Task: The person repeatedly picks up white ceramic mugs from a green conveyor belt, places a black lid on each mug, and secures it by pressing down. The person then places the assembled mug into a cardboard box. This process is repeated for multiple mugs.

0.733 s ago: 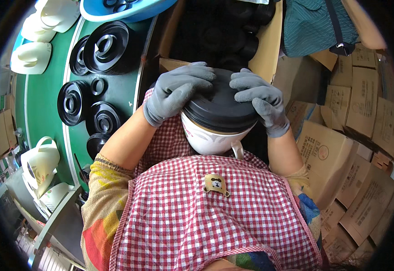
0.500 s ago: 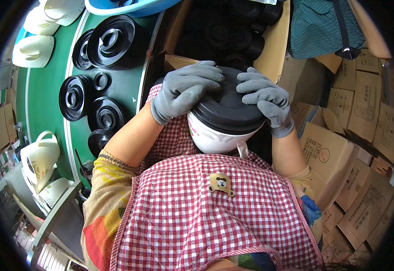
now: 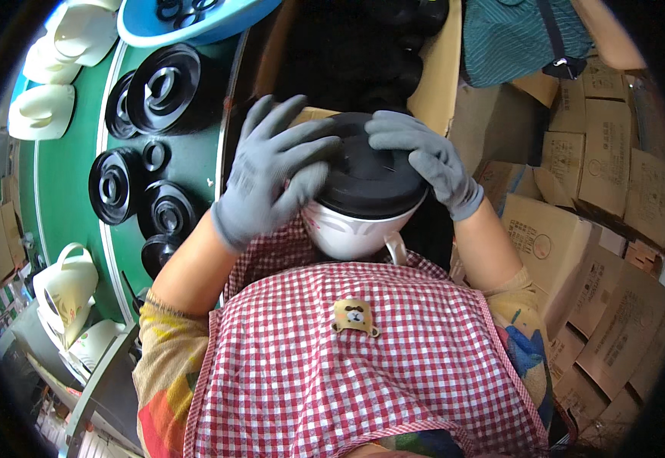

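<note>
A white pot (image 3: 351,233) with a faint pattern and a side handle stands close in front of my checked apron, under a wide round black lid (image 3: 374,183). My left hand (image 3: 271,168), in a grey glove, is open with fingers spread; it reaches over the lid's left edge, and whether its fingertips touch is hard to tell. Curled over the lid's right side, my gloved right hand (image 3: 428,160) has its fingers on the top and its thumb near the rim. The underside of the right fingers is hidden.
Several black lids (image 3: 168,88) and a black ring (image 3: 155,155) lie on the green table (image 3: 69,183) at left. A blue basin (image 3: 218,30) holds rings. Ahead is an open carton (image 3: 441,69) of dark parts; stacked cartons (image 3: 546,237) stand right. Another person's arm (image 3: 611,34) shows at top right.
My left hand has lifted and spread its fingers, shifting left from the lid's top. The right hand stays on the lid. The whole view has shifted slightly.
</note>
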Motion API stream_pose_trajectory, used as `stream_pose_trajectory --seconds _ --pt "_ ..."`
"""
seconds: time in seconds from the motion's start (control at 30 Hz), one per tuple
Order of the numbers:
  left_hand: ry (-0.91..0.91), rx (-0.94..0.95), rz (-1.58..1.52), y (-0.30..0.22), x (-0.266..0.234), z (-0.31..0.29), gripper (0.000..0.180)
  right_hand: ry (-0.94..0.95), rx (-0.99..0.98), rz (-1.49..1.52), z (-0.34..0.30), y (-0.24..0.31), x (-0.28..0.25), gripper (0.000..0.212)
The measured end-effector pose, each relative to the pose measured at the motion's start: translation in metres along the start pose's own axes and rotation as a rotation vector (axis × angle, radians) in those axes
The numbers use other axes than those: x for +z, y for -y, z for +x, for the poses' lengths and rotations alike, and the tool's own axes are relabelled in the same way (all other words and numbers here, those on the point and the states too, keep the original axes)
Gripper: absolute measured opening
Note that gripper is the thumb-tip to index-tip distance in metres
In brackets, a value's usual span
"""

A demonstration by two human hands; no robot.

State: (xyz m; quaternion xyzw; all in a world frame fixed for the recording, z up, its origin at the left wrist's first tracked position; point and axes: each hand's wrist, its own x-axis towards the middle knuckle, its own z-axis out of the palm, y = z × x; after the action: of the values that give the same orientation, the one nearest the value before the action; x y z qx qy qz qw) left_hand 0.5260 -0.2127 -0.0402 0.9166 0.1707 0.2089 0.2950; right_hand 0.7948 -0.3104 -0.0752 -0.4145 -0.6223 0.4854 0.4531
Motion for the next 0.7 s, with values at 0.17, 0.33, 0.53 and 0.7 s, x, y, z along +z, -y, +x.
stream_pose_trajectory --seconds 0.17,0.33,0.53,0.7 --pt "0.053 0.058 -0.009 -0.059 0.008 0.026 0.088 0.029 0.057 0.355 0.017 -0.02 0.004 0.055" --pt "0.045 -0.201 0.174 0.009 0.001 0.017 0.102 0.127 -0.088 -0.802 -0.013 0.044 0.02 0.051" --pt "0.107 0.007 0.106 -0.034 0.0 0.024 0.104 -0.022 -0.067 -0.465 -0.012 0.027 0.017 0.053" --pt "0.122 0.077 0.077 -0.042 -0.014 0.031 0.096 -0.15 -0.105 -0.593 -0.008 0.019 -0.001 0.047"
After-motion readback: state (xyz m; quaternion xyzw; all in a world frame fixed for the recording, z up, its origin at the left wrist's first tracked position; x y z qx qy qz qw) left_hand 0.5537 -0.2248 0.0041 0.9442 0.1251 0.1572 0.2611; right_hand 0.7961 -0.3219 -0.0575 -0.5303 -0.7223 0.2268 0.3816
